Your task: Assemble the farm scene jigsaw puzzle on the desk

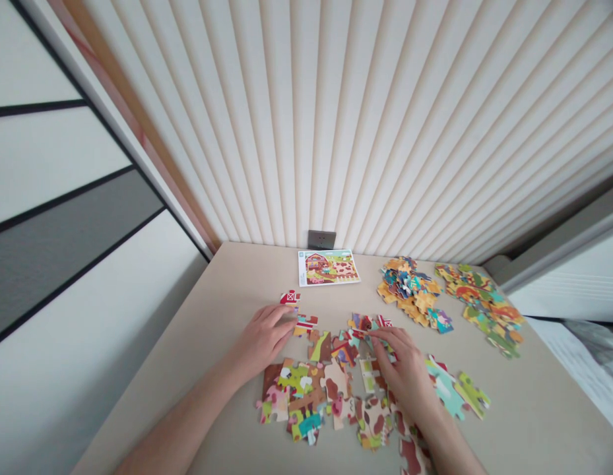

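My left hand [264,340] is at the left of the loose jigsaw pieces, its bent fingers and thumb on a small puzzle piece [295,309] that they partly cover. Just above its fingertips is a red barn piece [289,297] with a white X, and beside the thumb lies a red-and-teal piece [306,323]. My right hand [402,363] pinches a red-and-white puzzle piece [359,334] between thumb and index finger, over other barn pieces. Below both hands spread several cow pieces [373,415] and pig pieces [275,401]. The right hand and forearm hide some pieces.
A farm picture card [330,267] lies at the back of the table [227,284], below a dark wall socket [321,239]. Right of it are a heap of yellow-and-blue pieces [410,290] and a spread of green-and-orange pieces [484,303]. Teal pieces [445,388] lie beside my right forearm.
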`<control>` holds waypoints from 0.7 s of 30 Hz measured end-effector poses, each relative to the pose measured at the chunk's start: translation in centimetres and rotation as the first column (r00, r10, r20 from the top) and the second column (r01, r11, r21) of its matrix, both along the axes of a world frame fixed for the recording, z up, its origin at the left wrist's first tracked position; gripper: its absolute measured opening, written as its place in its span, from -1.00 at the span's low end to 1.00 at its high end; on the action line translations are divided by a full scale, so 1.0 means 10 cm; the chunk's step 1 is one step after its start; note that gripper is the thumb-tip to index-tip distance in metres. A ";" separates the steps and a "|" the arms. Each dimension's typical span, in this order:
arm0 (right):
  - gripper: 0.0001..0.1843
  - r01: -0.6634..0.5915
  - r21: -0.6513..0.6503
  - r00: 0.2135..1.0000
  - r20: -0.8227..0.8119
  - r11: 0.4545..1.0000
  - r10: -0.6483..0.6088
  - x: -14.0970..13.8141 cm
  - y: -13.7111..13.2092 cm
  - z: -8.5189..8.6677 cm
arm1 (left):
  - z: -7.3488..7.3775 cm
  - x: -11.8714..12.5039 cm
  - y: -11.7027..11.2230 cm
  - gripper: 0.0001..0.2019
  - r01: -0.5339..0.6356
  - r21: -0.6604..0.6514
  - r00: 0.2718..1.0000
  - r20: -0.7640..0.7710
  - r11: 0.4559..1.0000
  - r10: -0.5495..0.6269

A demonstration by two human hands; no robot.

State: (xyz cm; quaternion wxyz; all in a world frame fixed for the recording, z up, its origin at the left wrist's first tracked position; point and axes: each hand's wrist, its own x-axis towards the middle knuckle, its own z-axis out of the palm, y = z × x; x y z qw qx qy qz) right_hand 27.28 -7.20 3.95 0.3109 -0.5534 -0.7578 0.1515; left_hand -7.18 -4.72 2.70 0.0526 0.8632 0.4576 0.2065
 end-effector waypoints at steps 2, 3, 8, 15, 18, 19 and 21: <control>-0.70 -0.006 0.001 1.000 0.001 1.000 0.006 -0.01 0.00 0.00 | -0.01 0.01 0.00 -0.75 -0.002 -0.010 1.000 0.010 1.000 0.003; -0.71 -0.008 0.000 1.000 0.002 1.000 0.008 -0.01 0.00 0.00 | -0.01 0.01 -0.01 -0.76 -0.007 -0.015 1.000 0.015 1.000 0.007; -0.72 -0.021 -0.001 1.000 0.006 1.000 0.021 -0.01 -0.01 -0.01 | -0.01 -0.03 0.05 -0.72 -0.073 -0.010 0.997 0.030 0.997 0.073; -0.76 -0.198 0.000 0.974 0.112 0.980 0.197 -0.34 0.15 0.17 | -0.11 -0.17 0.17 -0.63 -0.177 0.037 0.981 0.088 0.984 0.173; -0.76 -0.269 -0.052 0.939 0.208 0.962 0.274 -0.63 0.31 0.24 | -0.16 -0.19 0.20 -0.62 -0.179 0.037 0.980 0.097 0.983 0.175; -0.76 -0.284 -0.073 0.927 0.232 0.956 0.293 -0.74 0.37 0.25 | -0.18 -0.19 0.21 -0.63 -0.177 0.037 0.980 0.101 0.984 0.172; -0.71 -0.313 -0.117 0.904 0.267 0.942 0.334 -0.93 0.46 0.24 | -0.19 -0.19 0.21 -0.63 -0.174 0.037 0.980 0.106 0.984 0.169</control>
